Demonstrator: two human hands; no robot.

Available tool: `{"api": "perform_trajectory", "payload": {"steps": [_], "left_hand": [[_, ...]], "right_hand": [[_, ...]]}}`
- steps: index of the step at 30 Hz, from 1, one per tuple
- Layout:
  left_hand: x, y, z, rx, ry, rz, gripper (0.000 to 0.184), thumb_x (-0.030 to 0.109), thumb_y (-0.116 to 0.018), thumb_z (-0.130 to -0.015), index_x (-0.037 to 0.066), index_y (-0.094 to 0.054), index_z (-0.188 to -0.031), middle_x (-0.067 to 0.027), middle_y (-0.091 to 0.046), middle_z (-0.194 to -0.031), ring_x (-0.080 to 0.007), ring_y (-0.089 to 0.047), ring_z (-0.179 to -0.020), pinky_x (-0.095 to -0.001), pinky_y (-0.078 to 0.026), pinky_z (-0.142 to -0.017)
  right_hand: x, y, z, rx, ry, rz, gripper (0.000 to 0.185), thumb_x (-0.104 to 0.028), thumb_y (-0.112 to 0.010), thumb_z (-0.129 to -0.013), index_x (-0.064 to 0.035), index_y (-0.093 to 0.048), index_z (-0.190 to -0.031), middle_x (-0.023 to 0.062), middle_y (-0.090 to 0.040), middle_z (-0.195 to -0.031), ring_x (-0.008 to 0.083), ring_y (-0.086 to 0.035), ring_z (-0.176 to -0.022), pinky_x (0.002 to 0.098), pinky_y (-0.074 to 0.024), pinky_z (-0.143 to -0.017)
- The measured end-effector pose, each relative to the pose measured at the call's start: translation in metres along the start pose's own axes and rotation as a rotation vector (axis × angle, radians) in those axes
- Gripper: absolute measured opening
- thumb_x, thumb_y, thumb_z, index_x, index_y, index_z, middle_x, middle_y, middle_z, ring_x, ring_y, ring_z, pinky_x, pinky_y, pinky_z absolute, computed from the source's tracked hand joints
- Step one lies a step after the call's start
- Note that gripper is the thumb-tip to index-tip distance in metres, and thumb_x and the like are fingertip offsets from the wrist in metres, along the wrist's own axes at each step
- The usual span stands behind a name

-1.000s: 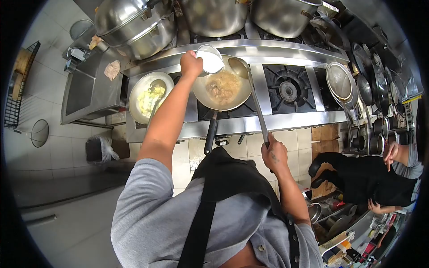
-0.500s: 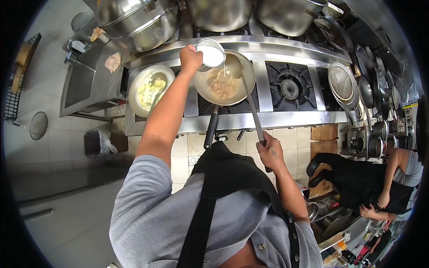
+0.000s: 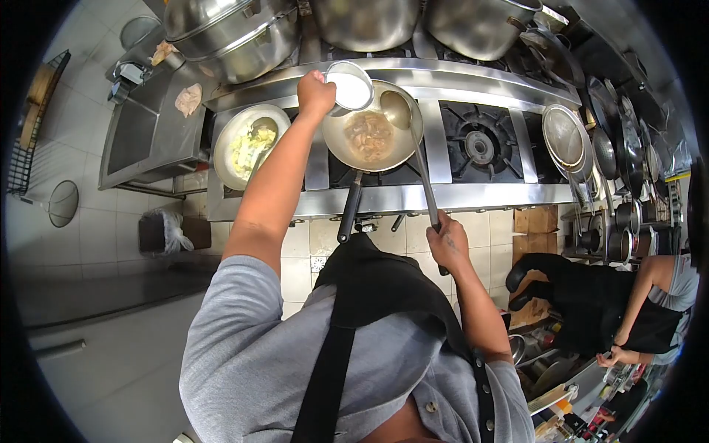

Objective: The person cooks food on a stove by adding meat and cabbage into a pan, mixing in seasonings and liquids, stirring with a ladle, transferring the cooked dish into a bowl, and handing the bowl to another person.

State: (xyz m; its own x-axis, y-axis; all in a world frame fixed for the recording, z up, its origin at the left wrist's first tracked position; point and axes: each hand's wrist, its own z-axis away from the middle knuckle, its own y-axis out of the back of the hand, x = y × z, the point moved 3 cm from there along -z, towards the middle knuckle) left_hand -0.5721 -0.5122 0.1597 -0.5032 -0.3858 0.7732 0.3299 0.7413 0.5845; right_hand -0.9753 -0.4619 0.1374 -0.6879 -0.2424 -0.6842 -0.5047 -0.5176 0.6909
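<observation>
My left hand (image 3: 315,94) grips a metal cup (image 3: 362,71) by its side, above the left rim of a frying pan (image 3: 336,151). White liquid (image 3: 348,90) shows inside the tilted cup. Brownish, wet pieces of food (image 3: 369,135) lie in the middle of the pan, which rests on a burner with its black handle (image 3: 350,214) towards me. Wrapped round the long handle of a ladle (image 3: 396,109) is my right hand (image 3: 450,244). The ladle's bowl is at the pan's upper right side. Whether it touches the pan I cannot tell.
Left of it stands a second pan (image 3: 224,144) with yellow-green food and a utensil. An unused burner (image 3: 478,146) is on the right, then strainers (image 3: 565,140). Large pots (image 3: 362,26) line the back. A co-worker (image 3: 605,303) stands at far right.
The thin white stream that fell from the cup is no longer visible. The ladle's bowl and my right hand have shifted slightly right. The co-worker's hands have moved closer together.
</observation>
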Motion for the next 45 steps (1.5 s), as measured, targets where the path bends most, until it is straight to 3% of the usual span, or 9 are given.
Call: {"api": "perform_trajectory", "payload": {"steps": [12,18,19,22,25,28,36,40,45], "left_hand": [[0.0,0.001,0.002,0.003,0.005,0.013,0.02,0.009,-0.061,-0.067,-0.006,-0.057,-0.081,-0.0183,-0.063,-0.079,-0.0275,-0.062,-0.075,-0.0342,-0.047,-0.072],[-0.016,-0.009,-0.008,0.027,0.012,0.106,0.019,0.008,-0.061,-0.068,-0.006,-0.056,-0.08,-0.0158,-0.062,-0.076,-0.022,-0.06,-0.068,-0.0334,-0.048,-0.064],[-0.015,-0.008,-0.007,0.0,0.062,0.14,0.021,0.008,-0.061,-0.068,-0.006,-0.057,-0.082,-0.0173,-0.063,-0.079,-0.0246,-0.062,-0.073,-0.0336,-0.048,-0.068],[-0.018,-0.008,-0.008,-0.034,0.118,0.173,0.023,0.009,-0.061,-0.068,-0.007,-0.057,-0.084,-0.0186,-0.064,-0.082,-0.0266,-0.063,-0.078,-0.0335,-0.048,-0.072],[-0.023,-0.011,-0.012,-0.012,0.116,0.189,0.023,0.009,-0.061,-0.068,-0.008,-0.058,-0.084,-0.0182,-0.064,-0.082,-0.0262,-0.063,-0.077,-0.0332,-0.048,-0.071],[-0.022,-0.011,-0.012,-0.019,0.122,0.187,0.024,0.009,-0.062,-0.068,-0.007,-0.058,-0.085,-0.018,-0.065,-0.082,-0.026,-0.064,-0.078,-0.0331,-0.048,-0.072],[-0.023,-0.007,-0.011,-0.034,0.13,0.156,0.022,0.01,-0.063,-0.067,-0.005,-0.058,-0.083,-0.0166,-0.064,-0.079,-0.0246,-0.062,-0.074,-0.0328,-0.047,-0.069],[-0.024,-0.008,-0.01,-0.037,0.128,0.148,0.022,0.01,-0.063,-0.067,-0.005,-0.057,-0.082,-0.0162,-0.064,-0.078,-0.0245,-0.062,-0.073,-0.0327,-0.047,-0.069],[-0.02,-0.004,-0.005,-0.008,0.122,0.171,0.019,0.009,-0.063,-0.067,-0.004,-0.056,-0.079,-0.015,-0.063,-0.075,-0.0237,-0.061,-0.07,-0.0327,-0.047,-0.068]], "right_hand": [[0.005,-0.01,-0.006,0.02,0.027,0.096,0.026,-0.012,-0.056,-0.075,0.0029,-0.059,-0.096,0.0229,-0.057,-0.065,0.0391,-0.058,-0.064,0.0423,-0.0449,-0.06],[-0.004,0.004,0.004,-0.174,-0.066,-0.179,0.03,-0.013,-0.056,-0.076,0.0037,-0.059,-0.101,0.0239,-0.058,-0.068,0.0401,-0.059,-0.067,0.0446,-0.0458,-0.063],[0.005,-0.001,0.005,-0.11,0.017,-0.196,0.03,-0.008,-0.055,-0.076,0.0025,-0.057,-0.103,0.0081,-0.046,-0.052,0.0154,-0.05,-0.046,0.0334,-0.04,-0.047],[0.013,-0.005,-0.002,0.086,0.152,0.069,0.029,-0.007,-0.054,-0.076,0.0019,-0.058,-0.104,0.005,-0.049,-0.054,0.0116,-0.046,-0.042,0.0311,-0.0385,-0.044],[0.009,-0.01,-0.007,0.031,0.05,-0.01,0.03,-0.013,-0.058,-0.075,0.0019,-0.06,-0.101,0.0159,-0.051,-0.057,0.025,-0.05,-0.051,0.0357,-0.0409,-0.054],[0.016,-0.011,-0.006,-0.172,-0.07,-0.272,0.027,-0.012,-0.057,-0.075,0.002,-0.06,-0.098,0.0157,-0.051,-0.056,0.0244,-0.05,-0.05,0.0358,-0.041,-0.053],[0.015,-0.009,-0.008,0.022,0.033,-0.118,0.025,-0.009,-0.056,-0.076,0.0031,-0.058,-0.097,0.0163,-0.052,-0.057,0.0262,-0.053,-0.051,0.037,-0.0421,-0.054],[0.005,-0.004,-0.001,-0.244,-0.186,-0.37,0.028,-0.009,-0.056,-0.076,0.0044,-0.058,-0.1,0.017,-0.053,-0.058,0.0274,-0.055,-0.055,0.0379,-0.0433,-0.056],[0.018,-0.007,0.001,-0.065,-0.023,-0.209,0.027,-0.009,-0.056,-0.077,0.0024,-0.06,-0.101,0.0109,-0.053,-0.056,0.0176,-0.05,-0.045,0.0325,-0.0399,-0.047]]}}
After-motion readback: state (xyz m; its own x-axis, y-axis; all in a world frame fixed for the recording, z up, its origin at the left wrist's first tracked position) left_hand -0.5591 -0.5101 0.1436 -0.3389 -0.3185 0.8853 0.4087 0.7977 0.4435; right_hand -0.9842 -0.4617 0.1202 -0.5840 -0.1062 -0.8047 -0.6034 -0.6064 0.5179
